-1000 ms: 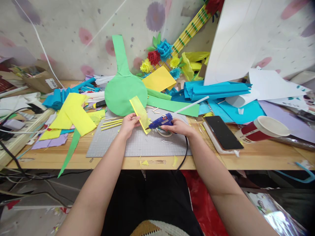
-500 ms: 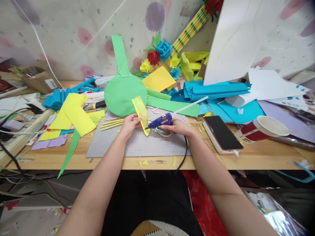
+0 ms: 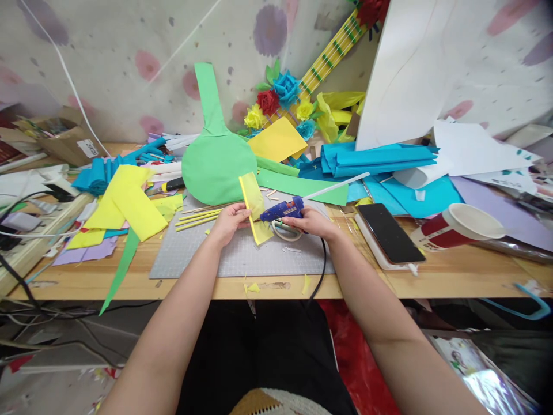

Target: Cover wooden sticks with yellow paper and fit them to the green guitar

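Between its fingers my left hand (image 3: 233, 222) pinches a small piece of yellow paper (image 3: 254, 204) with a folded or rolled left edge. My right hand (image 3: 311, 222) is closed round a blue glue gun (image 3: 283, 210), a white glue stick jutting from its back. The gun's nozzle points left, close to the paper; whether it touches I cannot tell. Beneath the gun lie scissors (image 3: 286, 233) on the grey cutting mat (image 3: 190, 262). Thin yellow sticks (image 3: 196, 219) lie left of my left hand. Behind it stands a round green paper shape (image 3: 218, 167) with a long neck.
Yellow paper sheets (image 3: 138, 204) and a cutter (image 3: 173, 184) lie to the left. On the right are a phone (image 3: 391, 233) on a white block and a paper cup (image 3: 460, 226). Blue crepe paper (image 3: 380, 159) and a flower-decorated paper guitar (image 3: 332, 55) are at the back.
The yellow paper has moved slightly right and turned, showing more of its face. The glue gun stays almost in place, and more of the scissors shows beneath it.
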Demonstrator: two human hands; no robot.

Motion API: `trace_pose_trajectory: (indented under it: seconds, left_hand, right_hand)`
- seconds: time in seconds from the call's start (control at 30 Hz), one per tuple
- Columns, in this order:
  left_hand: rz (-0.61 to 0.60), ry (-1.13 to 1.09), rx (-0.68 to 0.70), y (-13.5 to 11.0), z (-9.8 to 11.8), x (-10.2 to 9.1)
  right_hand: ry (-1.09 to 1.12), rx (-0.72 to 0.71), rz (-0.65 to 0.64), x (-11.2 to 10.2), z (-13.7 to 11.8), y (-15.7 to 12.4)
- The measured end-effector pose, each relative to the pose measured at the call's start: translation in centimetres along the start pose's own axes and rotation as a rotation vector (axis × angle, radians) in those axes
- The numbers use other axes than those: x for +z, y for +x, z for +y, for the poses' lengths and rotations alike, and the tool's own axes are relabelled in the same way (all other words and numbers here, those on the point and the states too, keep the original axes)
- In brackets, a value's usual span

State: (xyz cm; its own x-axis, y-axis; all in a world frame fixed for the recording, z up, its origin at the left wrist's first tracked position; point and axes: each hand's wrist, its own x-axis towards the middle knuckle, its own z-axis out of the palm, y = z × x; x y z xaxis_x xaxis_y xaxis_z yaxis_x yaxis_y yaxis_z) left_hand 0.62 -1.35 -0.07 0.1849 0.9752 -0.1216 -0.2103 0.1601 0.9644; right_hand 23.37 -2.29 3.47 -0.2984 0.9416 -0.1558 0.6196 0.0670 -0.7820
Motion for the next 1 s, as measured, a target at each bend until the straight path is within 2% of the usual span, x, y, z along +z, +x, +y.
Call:
trace_pose_trajectory:
  seconds: [0.3, 0.63, 1.0]
  left_hand:
    - [-0.052, 0.001, -0.073, -0.33, 0.18, 0.29]
    - [-0.137, 0.007, -0.124, -0.82, 0.56, 0.46]
    - [-0.219, 0.027, -0.149, -0.76, 0.39, 0.35]
  right_hand:
    - [0.133, -0.037, 0.036, 0.19, 0.22, 0.06]
    - [0.145, -0.040, 0.065, 0.08, 0.56, 0.25]
    - [0.127, -0.021, 0.172, 0.11, 0.74, 0.48]
